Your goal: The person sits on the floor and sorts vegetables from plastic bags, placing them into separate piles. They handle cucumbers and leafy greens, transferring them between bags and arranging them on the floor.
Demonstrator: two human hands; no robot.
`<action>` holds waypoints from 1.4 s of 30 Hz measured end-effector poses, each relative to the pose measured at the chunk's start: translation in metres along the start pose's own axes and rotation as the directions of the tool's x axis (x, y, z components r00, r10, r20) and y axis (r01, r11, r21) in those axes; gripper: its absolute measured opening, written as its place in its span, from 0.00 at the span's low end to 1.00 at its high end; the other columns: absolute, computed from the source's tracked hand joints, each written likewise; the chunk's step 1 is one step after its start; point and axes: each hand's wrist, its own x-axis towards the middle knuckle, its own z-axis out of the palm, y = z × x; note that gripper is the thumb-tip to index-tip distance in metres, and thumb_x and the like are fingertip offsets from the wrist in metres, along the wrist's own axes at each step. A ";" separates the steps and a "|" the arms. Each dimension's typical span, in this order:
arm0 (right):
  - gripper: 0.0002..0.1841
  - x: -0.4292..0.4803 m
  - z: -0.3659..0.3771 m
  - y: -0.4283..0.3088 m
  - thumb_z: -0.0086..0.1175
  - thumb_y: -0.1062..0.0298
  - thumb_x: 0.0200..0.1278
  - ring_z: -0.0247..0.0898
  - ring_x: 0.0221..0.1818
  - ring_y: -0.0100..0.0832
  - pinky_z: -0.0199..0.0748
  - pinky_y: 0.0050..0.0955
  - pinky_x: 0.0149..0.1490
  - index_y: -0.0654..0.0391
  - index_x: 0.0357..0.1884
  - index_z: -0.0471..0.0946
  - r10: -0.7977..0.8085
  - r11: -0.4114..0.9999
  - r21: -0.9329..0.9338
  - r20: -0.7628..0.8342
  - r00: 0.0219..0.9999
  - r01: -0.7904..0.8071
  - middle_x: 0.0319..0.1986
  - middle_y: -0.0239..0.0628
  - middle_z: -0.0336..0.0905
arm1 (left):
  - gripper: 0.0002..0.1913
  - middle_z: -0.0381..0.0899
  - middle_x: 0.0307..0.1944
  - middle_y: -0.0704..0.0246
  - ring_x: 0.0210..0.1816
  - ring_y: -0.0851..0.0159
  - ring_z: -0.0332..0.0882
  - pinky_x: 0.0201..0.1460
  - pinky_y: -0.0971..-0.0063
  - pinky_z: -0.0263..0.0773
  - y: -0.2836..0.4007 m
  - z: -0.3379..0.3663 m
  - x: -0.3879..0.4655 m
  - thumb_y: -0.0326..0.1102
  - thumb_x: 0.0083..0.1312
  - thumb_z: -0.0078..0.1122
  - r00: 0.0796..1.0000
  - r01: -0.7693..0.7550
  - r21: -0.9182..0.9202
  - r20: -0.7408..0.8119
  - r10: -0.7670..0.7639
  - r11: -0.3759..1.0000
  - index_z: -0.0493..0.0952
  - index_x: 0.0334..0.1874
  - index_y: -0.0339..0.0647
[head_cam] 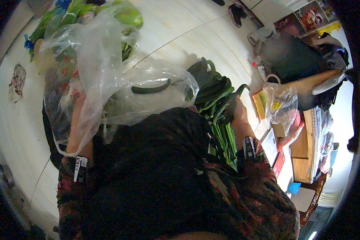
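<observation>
My left hand is seen blurred through a clear plastic bag, whose handle loops round the wrist; its fingers are not clear. Above, the bag lies against green vegetables and a bundle of long thin greens. A second part of clear plastic spreads in the middle, with a dark green, curved, slender vegetable seen at it. My right hand is at the right edge of a bunch of dark leafy greens, their stems pointing down beside my dark clothing; its fingers are hidden.
Pale tiled floor surrounds the vegetables. A crumpled patterned item lies at the left, and a dark shoe at the top right. On the right are a large dark bin or bag, a clear plastic bag and wooden furniture.
</observation>
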 end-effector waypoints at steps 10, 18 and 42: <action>0.15 0.056 -0.025 0.050 0.55 0.60 0.62 0.72 0.32 0.34 0.76 0.38 0.26 0.59 0.45 0.73 -0.072 0.864 -0.502 -0.051 0.996 0.036 0.36 0.38 0.74 | 0.13 0.78 0.39 0.72 0.37 0.74 0.74 0.38 0.81 0.70 -0.007 -0.004 0.000 0.35 0.70 0.48 0.999 0.031 0.033 -0.021 -0.031 0.999 0.75 0.52 0.36; 0.13 0.035 -0.020 0.038 0.53 0.60 0.64 0.72 0.21 0.30 0.74 0.30 0.25 0.61 0.37 0.79 -0.248 0.679 -0.705 0.043 0.968 0.205 0.26 0.39 0.78 | 0.13 0.77 0.38 0.72 0.37 0.74 0.74 0.38 0.81 0.70 -0.015 -0.012 0.004 0.34 0.70 0.48 0.999 0.043 0.070 -0.015 -0.042 0.997 0.75 0.52 0.35; 0.14 0.044 0.229 0.105 0.54 0.71 0.55 0.66 0.56 0.48 0.71 0.45 0.53 0.55 0.46 0.76 0.046 -0.442 -0.562 0.765 0.643 0.699 0.47 0.45 0.72 | 0.11 0.82 0.40 0.71 0.39 0.73 0.78 0.42 0.79 0.73 0.031 0.031 -0.024 0.28 0.63 0.58 0.989 -0.048 -0.209 0.130 0.076 0.977 0.79 0.46 0.35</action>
